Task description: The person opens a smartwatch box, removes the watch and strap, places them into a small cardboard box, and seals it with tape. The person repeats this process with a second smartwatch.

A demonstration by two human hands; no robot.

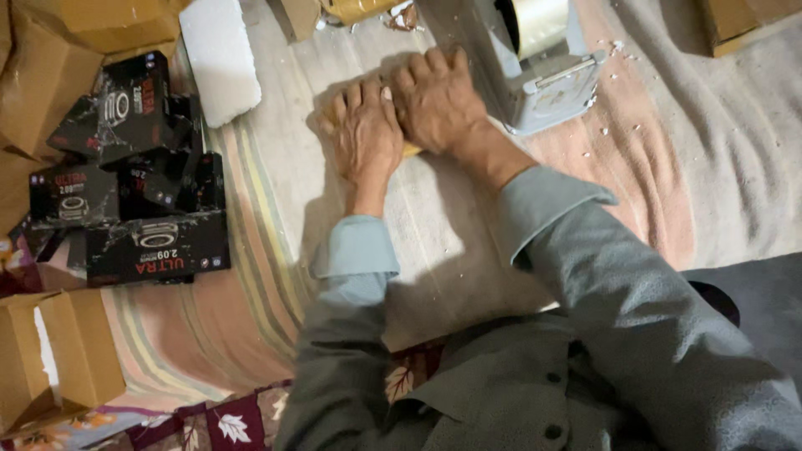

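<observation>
Now your left hand (365,134) and right hand (436,100) press flat, fingers closed, on a yellowish-brown piece (410,150) on the blanket (276,167), beside the grey tape dispenser (535,75); likely flattening it; keep pressure even.

Black boxes (125,175); striped blanket (251,250); grey sleeves (535,209)

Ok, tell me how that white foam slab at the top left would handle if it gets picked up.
The white foam slab looks like expanded foam, so it is probably very light for its size. It holds a flat, blocky shape on the striped cloth, so likely stiff, not floppy. White crumbs near the grey metal tape dispenser suggest it may crumble or snap under pressure.
</observation>
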